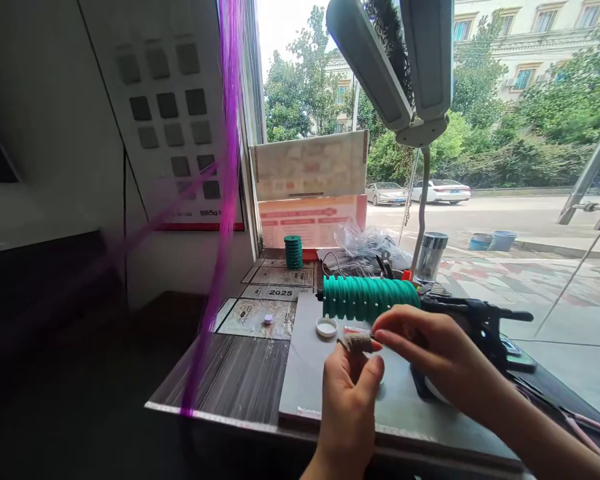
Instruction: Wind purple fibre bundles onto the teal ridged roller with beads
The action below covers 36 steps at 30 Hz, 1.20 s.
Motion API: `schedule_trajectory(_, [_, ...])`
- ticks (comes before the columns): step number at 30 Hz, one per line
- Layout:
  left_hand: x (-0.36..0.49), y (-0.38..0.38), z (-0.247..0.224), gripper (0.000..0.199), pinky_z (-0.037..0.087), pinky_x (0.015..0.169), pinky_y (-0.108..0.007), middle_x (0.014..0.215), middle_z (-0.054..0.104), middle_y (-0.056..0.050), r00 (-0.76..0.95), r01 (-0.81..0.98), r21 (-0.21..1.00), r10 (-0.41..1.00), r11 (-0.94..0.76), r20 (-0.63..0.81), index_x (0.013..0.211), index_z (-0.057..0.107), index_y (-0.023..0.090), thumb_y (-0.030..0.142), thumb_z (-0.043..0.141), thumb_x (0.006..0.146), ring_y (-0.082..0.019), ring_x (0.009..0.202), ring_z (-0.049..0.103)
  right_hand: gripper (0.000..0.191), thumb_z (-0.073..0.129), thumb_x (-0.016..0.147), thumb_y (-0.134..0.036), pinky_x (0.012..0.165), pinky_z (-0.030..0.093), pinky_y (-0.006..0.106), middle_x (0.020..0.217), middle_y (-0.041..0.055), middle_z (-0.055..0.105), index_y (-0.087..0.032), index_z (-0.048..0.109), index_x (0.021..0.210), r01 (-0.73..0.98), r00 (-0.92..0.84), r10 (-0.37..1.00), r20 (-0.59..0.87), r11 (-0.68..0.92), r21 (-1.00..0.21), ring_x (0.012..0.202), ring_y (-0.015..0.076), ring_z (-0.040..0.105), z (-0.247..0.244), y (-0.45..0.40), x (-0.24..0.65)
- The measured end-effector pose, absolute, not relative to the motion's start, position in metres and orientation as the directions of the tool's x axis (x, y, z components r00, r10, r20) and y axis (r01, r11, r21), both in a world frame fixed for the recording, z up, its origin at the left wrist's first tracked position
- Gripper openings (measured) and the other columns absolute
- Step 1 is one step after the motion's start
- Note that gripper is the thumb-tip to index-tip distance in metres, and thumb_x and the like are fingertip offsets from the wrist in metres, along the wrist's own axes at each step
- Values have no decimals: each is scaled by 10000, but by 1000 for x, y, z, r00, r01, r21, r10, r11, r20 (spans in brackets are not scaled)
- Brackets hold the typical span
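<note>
My left hand (347, 397) is over the front of the white board, its index finger stretched to the right and its thumb held apart from it. A tan wrap (359, 343) covers most of that index finger. My right hand (433, 340) has its thumb and index finger pinched together at the left index fingertip. Whatever is in this pinch is too small to make out. Just behind both hands lies a green ribbed roller (367, 295) with rows of small white dots. A small round white dish (326, 326) sits on the board left of the fingertips.
The white board (300, 373) lies on a dark wood-grain table (225, 380). A green ribbed spool (293, 253) stands at the back, near crumpled clear plastic (365, 240). Right of the roller are a black clamp frame (480, 320) and a lamp (420, 130). Purple strands (227, 200) hang at left.
</note>
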<state>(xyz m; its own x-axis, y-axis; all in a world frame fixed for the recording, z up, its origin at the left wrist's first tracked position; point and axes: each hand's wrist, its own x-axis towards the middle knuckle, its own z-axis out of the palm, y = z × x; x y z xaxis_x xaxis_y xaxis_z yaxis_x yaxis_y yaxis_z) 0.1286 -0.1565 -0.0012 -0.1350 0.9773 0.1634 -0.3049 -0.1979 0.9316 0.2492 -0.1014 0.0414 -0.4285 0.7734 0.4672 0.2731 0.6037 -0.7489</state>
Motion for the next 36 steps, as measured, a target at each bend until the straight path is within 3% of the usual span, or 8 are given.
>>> schedule_trajectory(4, [132,-158,-1,249,399,736,-250,909,625,-79,-68,-350,923,987,-160,146,971,585,131,267,566,763,-149,809,542,288,562,759,-461,634,410,272,716,27,595,-185,636,790,182,-417,848,328,431,-884,690,163,515,21,-109,250])
schedule_trajectory(11, [136,-160,3,264,372,655,-213,904,641,-65,-20,-391,910,990,-138,141,990,613,119,233,582,754,-99,718,492,231,610,703,-429,594,356,255,651,-10,459,-202,656,707,161,-370,862,347,428,-890,640,137,434,18,-114,248])
schedule_trajectory(18, [136,-159,2,246,350,617,-193,810,606,-28,-26,-368,922,992,-121,120,992,621,137,230,573,769,-73,655,443,290,627,681,-462,536,380,246,603,11,538,-176,658,643,120,-308,889,340,391,-913,580,132,464,18,-112,241])
schedule_trajectory(23, [136,-159,2,240,209,458,-189,583,468,40,-111,-362,931,994,-48,8,941,635,136,238,616,725,-42,484,263,260,636,697,-445,558,421,240,639,23,615,-192,693,685,132,-302,870,390,444,-886,608,142,537,14,-111,242])
schedule_trajectory(25, [135,-157,2,228,220,461,-184,557,440,50,-123,-370,927,992,-52,7,915,639,136,257,619,723,-40,468,242,261,615,722,-444,565,425,247,642,23,615,-195,693,710,178,-303,855,421,485,-856,613,145,545,13,-110,244])
schedule_trajectory(29, [126,-154,2,233,355,595,-178,593,489,34,-63,-320,939,992,-127,113,889,640,131,316,605,751,-49,521,360,237,554,793,-385,568,404,254,631,16,589,-205,673,695,368,-410,767,493,634,-680,619,143,521,22,-107,253])
schedule_trajectory(32, [117,-150,5,236,387,688,-216,728,577,-20,40,-243,955,982,-170,185,885,628,116,311,605,752,-98,681,484,220,529,810,-286,551,377,257,587,16,565,-206,646,642,488,-570,666,482,746,-453,620,150,495,36,-105,259])
schedule_trajectory(36, [109,-145,6,223,366,630,-218,662,548,-12,109,-133,983,984,-125,140,787,620,118,330,627,718,-103,640,475,254,504,766,-119,560,346,275,543,5,574,-205,577,538,473,-798,472,375,876,-96,565,142,461,54,-100,259])
